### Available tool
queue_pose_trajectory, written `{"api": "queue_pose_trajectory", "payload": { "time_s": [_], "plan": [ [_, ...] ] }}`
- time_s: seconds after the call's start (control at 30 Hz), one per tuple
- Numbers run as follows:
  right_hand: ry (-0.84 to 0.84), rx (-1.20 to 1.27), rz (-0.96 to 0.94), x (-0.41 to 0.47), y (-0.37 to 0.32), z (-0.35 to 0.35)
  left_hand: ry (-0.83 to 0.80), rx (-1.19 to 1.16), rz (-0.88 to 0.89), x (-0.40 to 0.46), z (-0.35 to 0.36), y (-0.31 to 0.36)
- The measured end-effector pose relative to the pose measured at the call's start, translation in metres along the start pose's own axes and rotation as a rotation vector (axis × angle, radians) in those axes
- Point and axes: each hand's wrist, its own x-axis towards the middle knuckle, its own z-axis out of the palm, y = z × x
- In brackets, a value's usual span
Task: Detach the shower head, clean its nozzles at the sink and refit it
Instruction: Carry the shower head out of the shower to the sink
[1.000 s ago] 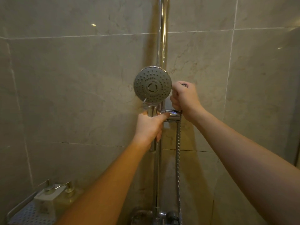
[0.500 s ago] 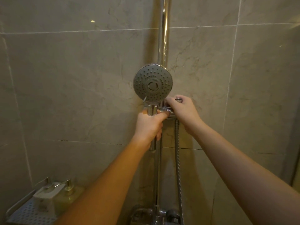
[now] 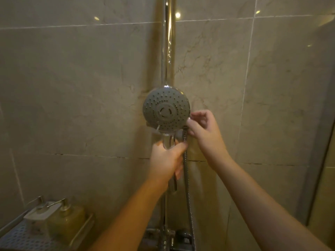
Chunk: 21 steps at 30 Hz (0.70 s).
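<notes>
Against the tiled wall (image 3: pixel 72 87), at mid-height on the chrome riser rail (image 3: pixel 167 51), the shower head (image 3: pixel 166 111) is seen facing the camera. Bare tile is left on both sides of the rail. To the right this room is closed by a vertical edge, apparently a glass panel (image 3: pixel 319 142), and at the lower left by a corner shelf (image 3: pixel 16 238) carrying two pump bottles (image 3: pixel 67 220). Directly below, part of the mixer valve (image 3: pixel 163 238) is seen at the frame's bottom edge.

The shower head is shown as a round grey disc, ringed with rows of small nozzle holes around a raised central cap, with a thin chrome rim visible at its top. A clear or chrome neck is seen beneath it. The handle (image 3: pixel 173 185) is gripped by the left hand (image 3: pixel 166 160), whose fingers are wrapped around it just under the neck. The right hand (image 3: pixel 203 129) is held just beside the head's lower right edge, its fingertips pinched on a small fitting where the metal hose (image 3: pixel 186 178) meets the bracket.

Most of the handle is covered by the left hand. The bracket is largely concealed behind the head and fingers, and what exactly is pinched cannot be made out. The hose is cut off at the bottom edge.
</notes>
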Motion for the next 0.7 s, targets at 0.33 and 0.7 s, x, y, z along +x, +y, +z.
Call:
{"api": "queue_pose_trajectory", "payload": {
  "time_s": [0.33,0.7],
  "plan": [
    [0.203,-0.66,0.149,-0.197,0.085,-0.157,-0.35,-0.021,-0.336,-0.117,0.086,-0.132],
    [0.345,-1.19,0.762,-0.452,0.078,-0.2,-0.898,0.006,-0.849,-0.264,0.109,-0.235]
  ]
}}
